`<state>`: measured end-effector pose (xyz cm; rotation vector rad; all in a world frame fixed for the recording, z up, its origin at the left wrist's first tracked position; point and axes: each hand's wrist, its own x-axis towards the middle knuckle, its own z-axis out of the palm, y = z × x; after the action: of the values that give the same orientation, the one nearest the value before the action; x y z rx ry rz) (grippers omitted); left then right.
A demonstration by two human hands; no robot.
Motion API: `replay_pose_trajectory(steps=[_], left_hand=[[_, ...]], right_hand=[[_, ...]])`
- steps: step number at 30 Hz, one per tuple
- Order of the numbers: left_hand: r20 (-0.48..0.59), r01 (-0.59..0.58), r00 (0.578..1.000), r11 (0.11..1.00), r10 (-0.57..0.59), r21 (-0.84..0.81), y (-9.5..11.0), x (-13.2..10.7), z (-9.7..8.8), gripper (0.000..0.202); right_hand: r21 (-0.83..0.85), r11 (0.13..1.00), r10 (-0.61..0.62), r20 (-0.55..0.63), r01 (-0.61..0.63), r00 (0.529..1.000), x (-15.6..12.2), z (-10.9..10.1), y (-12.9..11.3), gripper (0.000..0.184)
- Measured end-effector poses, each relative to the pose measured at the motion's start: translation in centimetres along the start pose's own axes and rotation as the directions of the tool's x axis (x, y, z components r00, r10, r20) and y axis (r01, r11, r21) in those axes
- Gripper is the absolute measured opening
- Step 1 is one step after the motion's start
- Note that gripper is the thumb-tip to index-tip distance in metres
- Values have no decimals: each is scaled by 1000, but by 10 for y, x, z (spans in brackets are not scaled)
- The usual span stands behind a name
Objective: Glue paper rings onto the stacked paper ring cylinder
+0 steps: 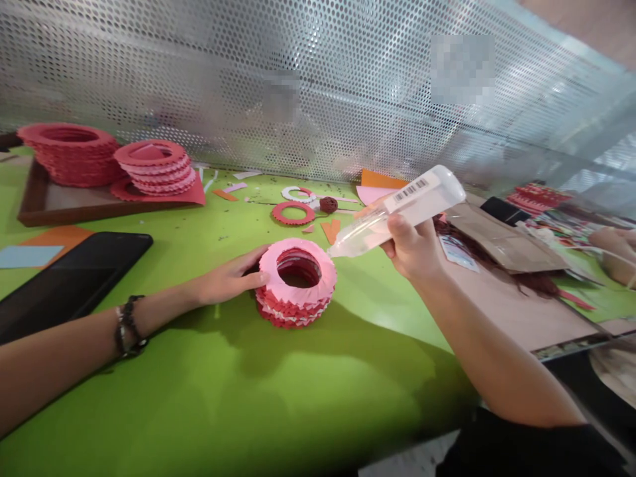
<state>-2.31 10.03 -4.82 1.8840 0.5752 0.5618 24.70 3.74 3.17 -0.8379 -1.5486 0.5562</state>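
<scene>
Far left: wooden tray point(34, 199) on the green counter point(223, 397), carrying a tall stack of red paper rings point(72, 154) and a lower pink-and-red stack point(156, 165) beside it. In front, blue and orange paper sheets point(34, 248) and a dark phone point(69, 281), face up. Left hand point(226, 278), beaded bracelet point(128, 326) on the wrist, lies flat on the counter, fingers loose and touching the left side of the pink-and-red folded paper ring point(297, 285), not closed round it. That ring sits mid-counter, upright, hole up. Behind it: a flat red ring point(293, 212), a white ring point(297, 193), paper scraps. Right hand point(412, 248) has its grip clamped on a clear glue bottle point(397, 209), tilted, nozzle down-left just at the ring's upper right edge; contact unclear. Right: brown cardboard point(501, 242), another person's hand point(616, 248) at the edge.
</scene>
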Motion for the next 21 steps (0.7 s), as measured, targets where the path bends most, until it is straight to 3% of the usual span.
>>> replay_pose_trajectory(steps=[4, 10, 15, 21], left_hand=[[-25, 70, 997, 997, -71, -17, 6, 1, -1, 99], [-2, 148, 989, 989, -148, -27, 19, 9, -2, 95], [24, 165, 986, 985, -164, -50, 15, 19, -4, 88], [30, 100, 995, 994, -99, -38, 8, 29, -6, 81]], right_hand=[[67, 997, -50, 128, 42, 990, 3, -3, -5, 45], [160, 978, 100, 194, -132, 976, 1, 2, -1, 45], [211, 945, 227, 118, -248, 967, -4, 3, 6, 49], [258, 901, 370, -36, -349, 928, -16, 8, 10, 40]])
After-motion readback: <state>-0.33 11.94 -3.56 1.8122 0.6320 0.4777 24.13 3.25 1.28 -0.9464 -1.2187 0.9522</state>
